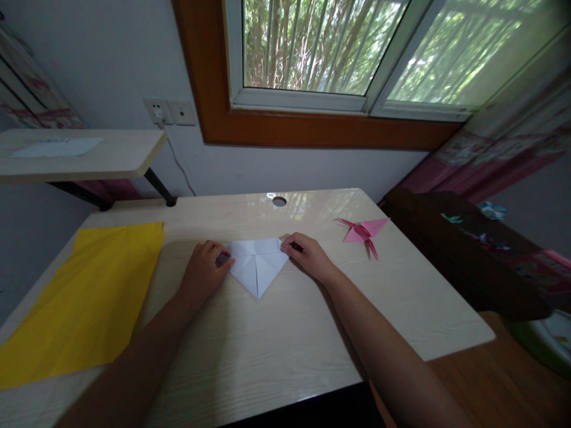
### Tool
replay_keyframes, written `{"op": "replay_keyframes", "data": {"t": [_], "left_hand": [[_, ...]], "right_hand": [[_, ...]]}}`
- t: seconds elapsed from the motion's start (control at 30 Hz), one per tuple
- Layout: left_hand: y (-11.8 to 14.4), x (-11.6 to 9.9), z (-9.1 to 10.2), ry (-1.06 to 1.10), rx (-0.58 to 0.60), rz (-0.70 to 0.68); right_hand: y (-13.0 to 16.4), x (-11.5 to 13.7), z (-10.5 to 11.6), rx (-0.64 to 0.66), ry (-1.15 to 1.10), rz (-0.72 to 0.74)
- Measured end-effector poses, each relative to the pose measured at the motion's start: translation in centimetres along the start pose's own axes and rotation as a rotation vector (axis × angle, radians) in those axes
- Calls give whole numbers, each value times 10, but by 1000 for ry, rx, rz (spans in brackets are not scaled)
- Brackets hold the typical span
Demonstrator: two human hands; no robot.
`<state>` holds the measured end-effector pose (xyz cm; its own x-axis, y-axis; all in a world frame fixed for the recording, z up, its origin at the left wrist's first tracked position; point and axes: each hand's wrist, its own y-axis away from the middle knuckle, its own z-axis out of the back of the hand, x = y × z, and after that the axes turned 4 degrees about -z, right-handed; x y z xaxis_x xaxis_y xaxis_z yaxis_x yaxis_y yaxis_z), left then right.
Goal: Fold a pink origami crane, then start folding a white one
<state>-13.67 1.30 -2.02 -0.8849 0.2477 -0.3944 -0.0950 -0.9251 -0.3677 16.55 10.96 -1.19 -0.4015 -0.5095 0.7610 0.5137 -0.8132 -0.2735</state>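
Note:
A folded sheet of white paper [257, 267] lies on the table in front of me, creased, with its point toward me and a straight folded edge at the far side. My left hand [206, 267] pinches its left corner between thumb and fingers. At the opposite corner, my right hand [307, 254] grips the paper with thumb and forefinger. A pink folded-paper crane [364, 230] rests on the table to the right of my right hand.
Yellow cloth or paper [89, 303] covers the table's left part. A raised shelf [80, 156] stands at the back left. Near the back edge, the table [267, 356] has a round cable hole [279, 201]. Something black [312, 410] sits at the front edge.

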Motion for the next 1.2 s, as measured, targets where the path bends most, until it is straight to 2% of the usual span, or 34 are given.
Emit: {"op": "replay_keyframes", "data": {"t": [0.2, 0.37, 0.43, 0.63, 0.9, 1.2], "left_hand": [[-1, -2, 5, 66, 62, 22], [-1, -7, 7, 147, 47, 198], [-1, -6, 7, 178, 46, 210], [-1, 0, 6, 182, 72, 0], [2, -2, 5, 198, 40, -122], [4, 0, 1, 83, 129, -342]], "right_hand": [[0, -5, 5, 27, 47, 9], [1, -8, 5, 9, 50, -42], [0, -6, 6, 9, 59, -18], [-3, -2, 12, 61, 104, 127], [-1, -9, 14, -9, 78, 136], [0, -9, 23, 84, 51, 190]]}}
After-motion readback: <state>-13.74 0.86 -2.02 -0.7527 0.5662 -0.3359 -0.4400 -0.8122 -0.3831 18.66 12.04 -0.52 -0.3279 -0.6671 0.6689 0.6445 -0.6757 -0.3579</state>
